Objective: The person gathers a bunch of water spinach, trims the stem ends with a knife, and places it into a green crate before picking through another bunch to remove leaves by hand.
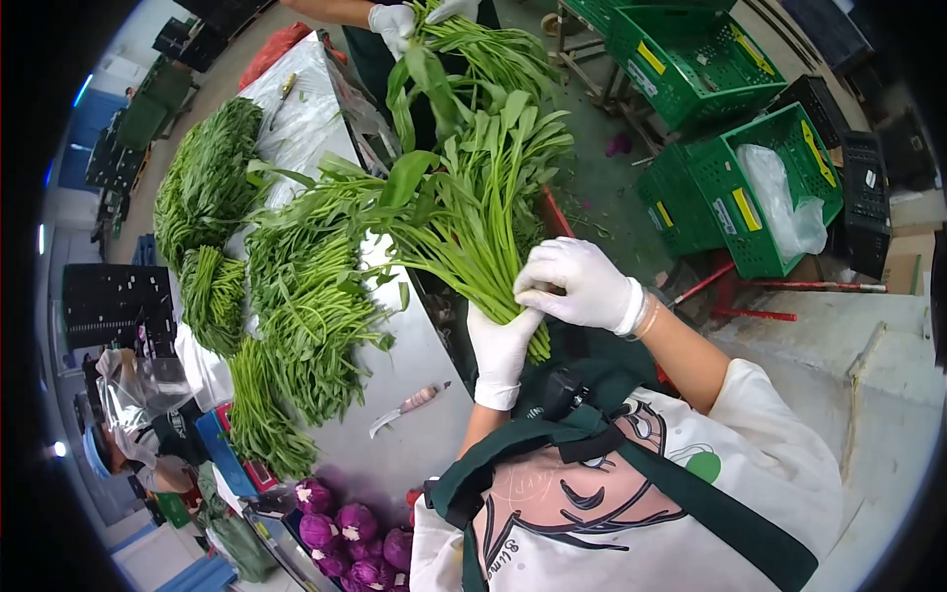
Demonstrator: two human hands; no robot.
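White gloves cover both my hands. My left hand (500, 350) is wrapped round the lower stems of a bunch of leafy greens (483, 237), whose leaves fan out away from me. At the right side of the same stems is my right hand (582, 286), its fingers curled and pinched together; what they hold, if anything, is hidden. Loose greens (306, 306) lie on the metal table (419, 345) to the left. A curved knife (409, 407) with a light handle rests near the table's front edge.
Piled greens (207, 178) and another knife (283, 97) are farther back. Purple cabbages (355, 533) sit at the front left. Green crates (760, 187) stand at the right. Across from me, a co-worker's gloved hands (395, 25) hold greens; another person (148, 454) is at the far left.
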